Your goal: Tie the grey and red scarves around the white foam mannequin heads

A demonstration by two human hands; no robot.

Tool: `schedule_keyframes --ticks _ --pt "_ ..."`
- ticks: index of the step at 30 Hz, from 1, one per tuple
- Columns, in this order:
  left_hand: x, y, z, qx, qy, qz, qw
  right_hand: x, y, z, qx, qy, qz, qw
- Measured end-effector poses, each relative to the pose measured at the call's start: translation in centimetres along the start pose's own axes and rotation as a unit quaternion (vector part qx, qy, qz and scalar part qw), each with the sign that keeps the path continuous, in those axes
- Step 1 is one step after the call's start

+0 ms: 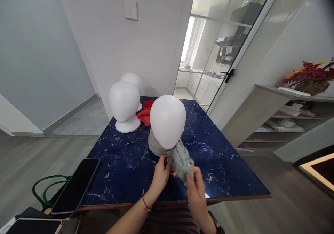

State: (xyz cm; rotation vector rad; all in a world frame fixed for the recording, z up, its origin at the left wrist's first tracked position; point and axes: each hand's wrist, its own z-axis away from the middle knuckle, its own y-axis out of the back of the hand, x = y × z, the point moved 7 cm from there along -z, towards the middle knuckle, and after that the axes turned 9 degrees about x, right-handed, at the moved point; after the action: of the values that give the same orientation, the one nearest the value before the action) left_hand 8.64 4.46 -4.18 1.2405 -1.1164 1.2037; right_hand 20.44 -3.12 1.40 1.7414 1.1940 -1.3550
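A white foam mannequin head stands near the front of the dark blue marble table, with a grey scarf wrapped round its neck. My left hand pinches one part of the scarf just below the head. My right hand grips the hanging end of the scarf to the right. Both hands are closed on the fabric.
Two more bare white mannequin heads stand at the back left, with a red cloth beside them. A black phone lies at the table's left front edge. A glass door and a shelf unit are to the right.
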Motion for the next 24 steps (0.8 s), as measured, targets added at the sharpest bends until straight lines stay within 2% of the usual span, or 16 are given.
schedule_keyframes --ticks 2,4,5,7,8,10,12,15,17,19,21,24 --pt "0.5 0.2 -0.1 -0.009 -0.023 -0.013 1.000 0.8 -0.8 2.5 -0.082 0.046 0.107 0.990" --pt "1.4 0.4 0.3 -0.038 -0.054 -0.065 0.996 0.9 -1.2 3.9 -0.154 0.124 0.201 0.959" --pt "1.9 0.6 0.5 -0.050 -0.069 -0.112 0.990 0.6 -1.1 4.1 -0.167 0.167 0.240 0.942" --pt "3.0 1.3 1.0 -0.040 -0.099 -0.224 0.969 -0.2 0.0 3.3 -0.139 0.230 0.283 0.921" --pt "3.6 1.7 1.2 -0.021 -0.113 -0.266 0.957 -0.6 0.8 2.2 -0.105 0.235 0.286 0.923" --pt "4.5 2.4 1.3 0.023 -0.137 -0.295 0.945 -0.6 2.3 -0.8 -0.035 0.192 0.268 0.944" --pt "4.9 2.3 0.9 0.050 -0.142 -0.266 0.952 0.4 2.9 -4.3 0.012 0.116 0.239 0.964" --pt "4.2 1.5 -0.3 0.065 -0.114 -0.215 0.968 2.5 1.7 -8.7 0.025 0.039 0.186 0.981" --pt "3.6 1.0 -1.1 0.073 -0.100 -0.192 0.974 4.2 0.4 -10.6 0.014 0.000 0.183 0.983" --pt "3.3 1.0 -1.6 0.088 -0.092 -0.153 0.980 5.4 -0.7 -11.5 -0.015 -0.016 0.204 0.979" --pt "2.9 1.7 -1.8 0.113 -0.070 -0.092 0.987 5.8 -1.2 -12.0 -0.031 -0.003 0.216 0.976" --pt "2.1 3.3 -1.7 0.159 -0.022 -0.004 0.987 5.5 -0.8 -12.6 0.000 0.023 0.204 0.979"
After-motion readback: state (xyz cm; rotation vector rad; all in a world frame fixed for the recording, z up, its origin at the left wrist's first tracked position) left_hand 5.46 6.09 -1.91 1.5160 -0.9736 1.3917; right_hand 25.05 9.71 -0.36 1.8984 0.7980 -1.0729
